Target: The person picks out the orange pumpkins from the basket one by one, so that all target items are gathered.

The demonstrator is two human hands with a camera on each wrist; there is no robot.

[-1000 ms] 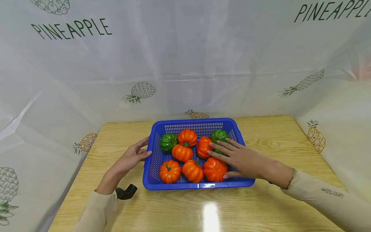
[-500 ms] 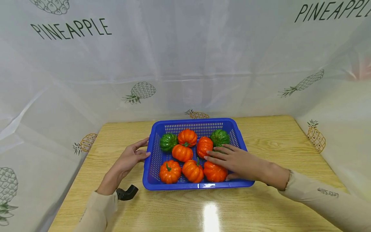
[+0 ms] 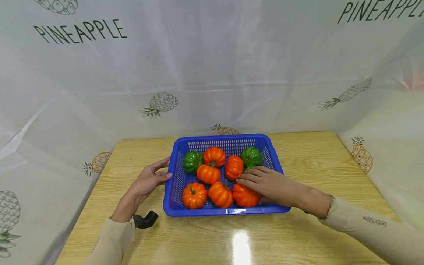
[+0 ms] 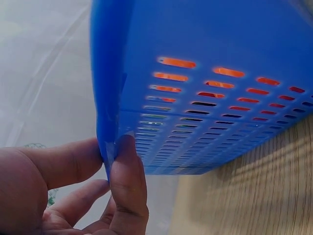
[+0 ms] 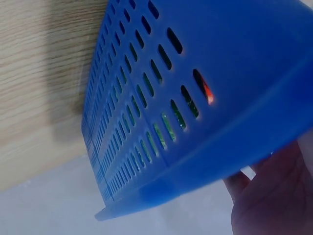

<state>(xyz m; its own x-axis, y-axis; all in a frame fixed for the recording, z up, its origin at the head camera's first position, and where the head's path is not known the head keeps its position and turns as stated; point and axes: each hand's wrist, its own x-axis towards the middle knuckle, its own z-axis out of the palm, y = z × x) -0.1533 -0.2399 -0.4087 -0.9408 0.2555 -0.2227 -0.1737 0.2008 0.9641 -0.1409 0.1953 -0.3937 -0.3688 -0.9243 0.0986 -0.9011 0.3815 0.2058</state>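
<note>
"Whitish sheeting, printed with pineapples, fills the upper part of the frame, and a wood-grain desk spreads below. What stands on it?"

"A blue basket with slotted walls, in the lower centre of the frame."

"And inside?"

"Pumpkins. At the basket's upper left is a green pumpkin, with a red-orange pumpkin to its right and an orange pumpkin just below that one. Farther right stands a red pumpkin, beside another green pumpkin. Along the lower edge sit a stemmed pumpkin, a tilted pumpkin and, at the end, a corner pumpkin."

"Where is the left hand?"

"At the basket's left edge. From the left wrist view, its digits lie on both sides of the rim, so it is clamped on the basket."

"The right hand?"

"Inside the basket's right end, its fingers lying close together over the corner pumpkin. I cannot tell whether it grips anything: the palm covers what is under it, and in the right wrist view the rim hides the fingertips."

"Anything else?"

"Beige sleeves on both arms, and a bent black piece near the left cuff."
</note>
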